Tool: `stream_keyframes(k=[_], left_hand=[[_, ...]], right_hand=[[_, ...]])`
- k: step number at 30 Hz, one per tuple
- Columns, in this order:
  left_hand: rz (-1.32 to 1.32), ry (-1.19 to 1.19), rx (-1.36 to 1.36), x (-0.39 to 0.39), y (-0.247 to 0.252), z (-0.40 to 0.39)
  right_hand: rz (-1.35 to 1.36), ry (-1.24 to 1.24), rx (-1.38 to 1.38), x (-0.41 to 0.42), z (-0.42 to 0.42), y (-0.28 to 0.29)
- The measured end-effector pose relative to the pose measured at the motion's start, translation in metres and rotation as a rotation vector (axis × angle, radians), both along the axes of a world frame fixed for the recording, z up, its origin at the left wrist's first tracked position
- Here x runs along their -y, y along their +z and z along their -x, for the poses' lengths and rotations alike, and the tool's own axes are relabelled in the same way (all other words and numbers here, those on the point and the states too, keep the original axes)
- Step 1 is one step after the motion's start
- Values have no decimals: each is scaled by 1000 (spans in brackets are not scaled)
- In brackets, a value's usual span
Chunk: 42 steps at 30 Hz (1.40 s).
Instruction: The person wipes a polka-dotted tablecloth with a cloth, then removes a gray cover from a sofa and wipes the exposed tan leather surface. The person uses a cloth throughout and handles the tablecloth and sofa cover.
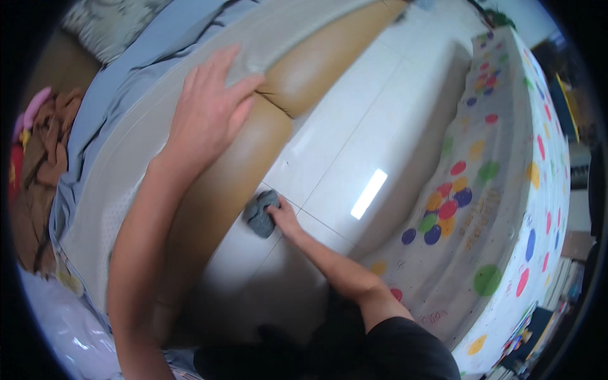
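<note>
On the white tiled floor (342,156), close to the foot of a tan leather sofa (242,142), lies a bunched dark grey cloth (262,223). My right hand (288,219) grips this cloth at its right side, with the arm stretched down to the floor. Higher up and nearer the camera, my left hand (206,107) is spread over the front of the sofa seat, fingers apart and nothing in them. Whether its palm touches the seat cannot be told. A pale cover (128,142) lies over the sofa behind that hand.
Along the right runs a table with a balloon-patterned cloth (503,199) hanging down its side. Blue-grey fabric (99,128), a brown crumpled cloth (45,161) and a patterned cushion (111,26) lie on the sofa. Books (558,285) stand at the far right.
</note>
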State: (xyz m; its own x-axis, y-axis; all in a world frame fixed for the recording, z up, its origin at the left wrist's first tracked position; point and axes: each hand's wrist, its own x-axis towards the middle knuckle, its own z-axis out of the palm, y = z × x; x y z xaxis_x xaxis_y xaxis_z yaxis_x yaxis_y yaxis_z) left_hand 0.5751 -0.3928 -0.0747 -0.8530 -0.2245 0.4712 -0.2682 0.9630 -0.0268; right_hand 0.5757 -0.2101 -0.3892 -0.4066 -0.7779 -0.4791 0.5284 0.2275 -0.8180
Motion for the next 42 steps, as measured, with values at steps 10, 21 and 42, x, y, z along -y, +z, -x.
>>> stream_keyframes(k=[10, 21, 42], left_hand=[[-116, 247, 23, 52, -18, 103], [130, 376, -108, 211, 36, 49], [-97, 119, 73, 99, -38, 47]], right_hand=[[82, -224, 169, 11, 50, 43], [172, -382, 218, 15, 103, 58], [212, -421, -624, 92, 59, 54]])
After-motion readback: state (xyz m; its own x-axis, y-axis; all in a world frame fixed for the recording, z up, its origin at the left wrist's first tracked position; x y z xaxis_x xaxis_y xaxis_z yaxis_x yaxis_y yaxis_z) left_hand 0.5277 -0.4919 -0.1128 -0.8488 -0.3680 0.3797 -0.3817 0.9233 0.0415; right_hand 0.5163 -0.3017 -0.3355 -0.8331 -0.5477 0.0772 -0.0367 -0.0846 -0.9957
